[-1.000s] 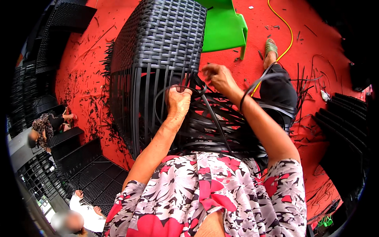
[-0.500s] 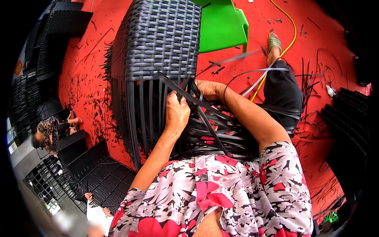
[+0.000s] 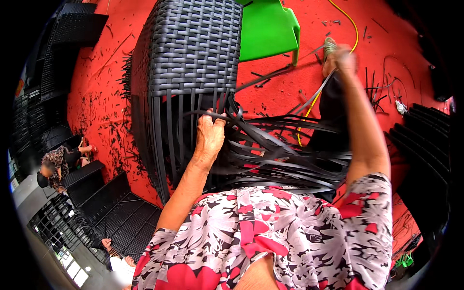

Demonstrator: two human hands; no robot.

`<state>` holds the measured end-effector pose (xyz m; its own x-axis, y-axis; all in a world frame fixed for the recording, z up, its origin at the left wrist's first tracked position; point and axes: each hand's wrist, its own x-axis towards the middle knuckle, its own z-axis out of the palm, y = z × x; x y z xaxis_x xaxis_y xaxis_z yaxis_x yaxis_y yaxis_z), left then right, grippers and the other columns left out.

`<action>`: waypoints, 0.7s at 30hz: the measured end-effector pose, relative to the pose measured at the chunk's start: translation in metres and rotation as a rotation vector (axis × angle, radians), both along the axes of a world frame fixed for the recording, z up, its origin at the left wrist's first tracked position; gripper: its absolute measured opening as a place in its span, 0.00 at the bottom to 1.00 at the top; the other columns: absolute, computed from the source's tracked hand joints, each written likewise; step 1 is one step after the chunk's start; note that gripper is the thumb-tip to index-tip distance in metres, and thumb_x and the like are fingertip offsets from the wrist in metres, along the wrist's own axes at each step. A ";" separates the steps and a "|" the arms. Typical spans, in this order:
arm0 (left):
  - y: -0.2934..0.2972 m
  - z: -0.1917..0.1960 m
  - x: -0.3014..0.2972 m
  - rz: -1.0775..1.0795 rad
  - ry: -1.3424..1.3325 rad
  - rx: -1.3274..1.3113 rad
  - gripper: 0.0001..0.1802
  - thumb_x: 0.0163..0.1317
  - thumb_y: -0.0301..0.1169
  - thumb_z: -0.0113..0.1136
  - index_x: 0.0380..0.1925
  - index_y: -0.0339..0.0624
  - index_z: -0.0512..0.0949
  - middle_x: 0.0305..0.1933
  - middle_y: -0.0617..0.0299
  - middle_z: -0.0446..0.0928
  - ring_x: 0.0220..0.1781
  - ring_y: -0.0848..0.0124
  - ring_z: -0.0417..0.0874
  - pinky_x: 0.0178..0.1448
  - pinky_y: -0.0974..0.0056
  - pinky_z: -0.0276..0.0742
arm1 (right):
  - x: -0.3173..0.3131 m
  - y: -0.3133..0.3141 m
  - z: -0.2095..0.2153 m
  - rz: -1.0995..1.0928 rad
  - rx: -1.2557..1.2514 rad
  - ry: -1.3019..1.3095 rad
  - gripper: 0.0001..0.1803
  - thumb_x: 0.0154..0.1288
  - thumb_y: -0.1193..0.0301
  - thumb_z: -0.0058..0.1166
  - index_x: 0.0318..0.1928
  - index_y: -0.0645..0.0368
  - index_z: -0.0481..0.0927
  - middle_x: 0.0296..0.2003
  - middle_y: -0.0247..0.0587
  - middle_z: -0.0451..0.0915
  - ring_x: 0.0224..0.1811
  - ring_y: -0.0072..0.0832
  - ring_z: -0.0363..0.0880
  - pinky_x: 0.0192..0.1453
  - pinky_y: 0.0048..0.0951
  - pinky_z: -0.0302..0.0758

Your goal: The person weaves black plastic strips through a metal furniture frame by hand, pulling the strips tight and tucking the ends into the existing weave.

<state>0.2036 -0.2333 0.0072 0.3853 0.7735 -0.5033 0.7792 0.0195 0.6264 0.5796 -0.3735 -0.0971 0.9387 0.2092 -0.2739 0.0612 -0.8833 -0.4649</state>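
Note:
A dark grey woven plastic seat piece (image 3: pixel 195 48) stands before me. Its lower side shows bare upright strips (image 3: pixel 174 140) where the weave stops. Just below the weave's edge, my left hand (image 3: pixel 209 137) is closed, pinching a flat black plastic strip (image 3: pixel 205 113) that crosses the uprights. My right hand (image 3: pixel 342 63) is stretched far out to the right, above my foot, and blurred by motion. A light grey strip (image 3: pixel 319 89) runs up to it, but its fingers are too smeared to show a grip. Many loose black strips (image 3: pixel 290 166) lie across my lap.
A green plastic chair (image 3: pixel 270 31) stands beyond the woven piece. A yellow cord (image 3: pixel 355 29) crosses the red floor (image 3: pixel 101 92), which is littered with strip scraps. Black woven furniture (image 3: pixel 121 217) fills the left, near other people (image 3: pixel 60 164). Dark stacked pieces (image 3: pixel 425 145) stand at right.
My right hand has swung from beside the weave out to the far right. The strips over my lap are spread out more. My left hand stays near the weave's edge.

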 end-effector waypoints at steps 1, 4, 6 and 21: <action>-0.001 0.008 0.009 0.003 -0.048 -0.067 0.18 0.59 0.30 0.54 0.42 0.23 0.71 0.42 0.36 0.74 0.46 0.48 0.76 0.49 0.56 0.70 | 0.064 -0.081 0.001 0.220 -0.234 -0.174 0.11 0.58 0.62 0.46 0.30 0.53 0.79 0.30 0.46 0.79 0.33 0.37 0.80 0.33 0.39 0.76; -0.002 -0.010 0.010 -0.047 0.002 0.046 0.23 0.58 0.34 0.55 0.46 0.23 0.71 0.42 0.36 0.75 0.48 0.49 0.76 0.50 0.57 0.70 | 0.219 -0.274 0.033 -0.335 -0.442 -0.407 0.06 0.58 0.69 0.49 0.33 0.55 0.76 0.30 0.38 0.76 0.33 0.31 0.76 0.35 0.32 0.74; -0.004 -0.001 0.013 -0.019 -0.020 0.030 0.19 0.58 0.34 0.55 0.41 0.27 0.72 0.36 0.46 0.74 0.38 0.58 0.73 0.40 0.62 0.68 | 0.226 -0.469 0.032 -0.554 0.386 -0.284 0.13 0.63 0.67 0.50 0.45 0.59 0.76 0.40 0.36 0.77 0.43 0.27 0.75 0.47 0.25 0.73; -0.009 0.017 0.025 0.008 -0.148 -0.081 0.09 0.58 0.33 0.56 0.30 0.38 0.76 0.23 0.69 0.73 0.20 0.81 0.70 0.19 0.72 0.64 | -0.062 -0.102 0.111 0.427 0.481 0.342 0.13 0.63 0.68 0.53 0.44 0.65 0.80 0.35 0.32 0.80 0.39 0.20 0.74 0.44 0.22 0.71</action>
